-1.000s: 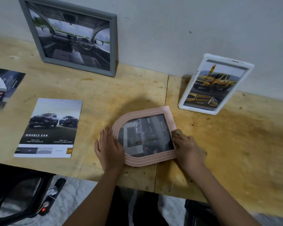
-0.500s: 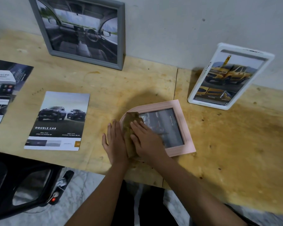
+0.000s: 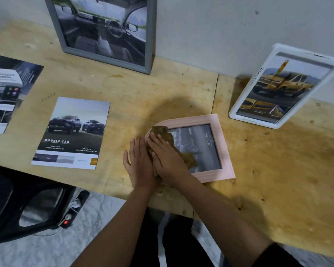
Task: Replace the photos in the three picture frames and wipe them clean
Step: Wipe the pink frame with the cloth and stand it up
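A pink arched picture frame [image 3: 223, 145] lies flat on the wooden table [image 3: 278, 170] with a dark grey car photo in it. My right hand [image 3: 167, 159] presses a brown cloth [image 3: 167, 137] onto the frame's left, arched end. Beside it, my left hand [image 3: 138, 161] lies flat with fingers spread at the frame's left edge. A grey frame [image 3: 106, 29] with a car-interior photo leans on the wall at the back. A white frame [image 3: 280, 87] with a yellow truck photo leans on the wall at the right.
A "Double Cab" car leaflet [image 3: 71, 133] lies on the table to the left of my hands. Another dark brochure [image 3: 6, 93] lies at the far left edge. A black object with a red light [image 3: 37, 207] stands below the table's front edge.
My right hand crossed with the brown cloth from the frame's right side to its left, arched end. My left hand stayed flat at the frame's left edge.
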A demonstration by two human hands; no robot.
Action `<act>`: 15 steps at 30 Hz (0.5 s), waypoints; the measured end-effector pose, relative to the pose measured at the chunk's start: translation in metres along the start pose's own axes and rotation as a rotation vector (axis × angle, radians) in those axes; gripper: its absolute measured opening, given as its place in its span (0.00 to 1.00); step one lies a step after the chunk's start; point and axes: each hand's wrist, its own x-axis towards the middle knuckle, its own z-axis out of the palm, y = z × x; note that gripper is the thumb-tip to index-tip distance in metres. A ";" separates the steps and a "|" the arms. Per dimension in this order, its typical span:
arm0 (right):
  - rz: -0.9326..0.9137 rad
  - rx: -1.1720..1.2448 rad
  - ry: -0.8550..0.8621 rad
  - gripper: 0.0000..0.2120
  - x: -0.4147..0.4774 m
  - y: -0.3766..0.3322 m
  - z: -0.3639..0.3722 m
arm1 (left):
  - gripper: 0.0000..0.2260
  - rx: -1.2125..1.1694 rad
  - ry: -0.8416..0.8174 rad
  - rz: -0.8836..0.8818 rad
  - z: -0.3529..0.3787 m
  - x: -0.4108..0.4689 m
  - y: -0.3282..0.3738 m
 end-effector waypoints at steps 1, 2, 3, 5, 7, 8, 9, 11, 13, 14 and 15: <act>-0.007 0.010 -0.003 0.26 0.000 0.002 0.000 | 0.27 0.004 0.027 -0.010 0.004 0.001 -0.002; -0.011 0.026 -0.003 0.26 0.000 0.003 -0.001 | 0.26 0.005 0.040 -0.022 0.005 0.001 -0.002; -0.019 0.037 0.004 0.27 0.001 0.005 -0.002 | 0.25 0.013 0.030 -0.030 0.004 0.000 0.001; -0.034 0.027 0.008 0.30 0.001 0.008 -0.005 | 0.23 -0.002 0.032 -0.028 0.000 -0.001 0.004; -0.047 -0.039 -0.015 0.26 0.002 0.011 -0.008 | 0.24 -0.042 0.061 -0.034 -0.004 -0.001 0.007; -0.061 -0.088 -0.016 0.25 0.001 0.013 -0.008 | 0.26 -0.078 0.061 -0.044 -0.007 -0.001 0.010; -0.076 -0.134 -0.009 0.24 0.000 0.015 -0.007 | 0.28 -0.099 0.049 -0.048 -0.008 -0.001 0.010; -0.089 -0.194 0.008 0.24 -0.002 0.018 -0.003 | 0.29 -0.111 0.051 -0.046 -0.009 -0.002 0.011; -0.097 -0.229 0.041 0.24 -0.004 0.021 0.000 | 0.29 -0.101 0.048 -0.044 -0.010 -0.002 0.011; -0.099 -0.246 0.059 0.23 -0.005 0.023 0.000 | 0.29 -0.096 0.049 -0.044 -0.010 -0.002 0.011; -0.102 -0.262 0.076 0.23 -0.006 0.026 0.000 | 0.29 -0.090 0.039 -0.045 -0.011 -0.001 0.011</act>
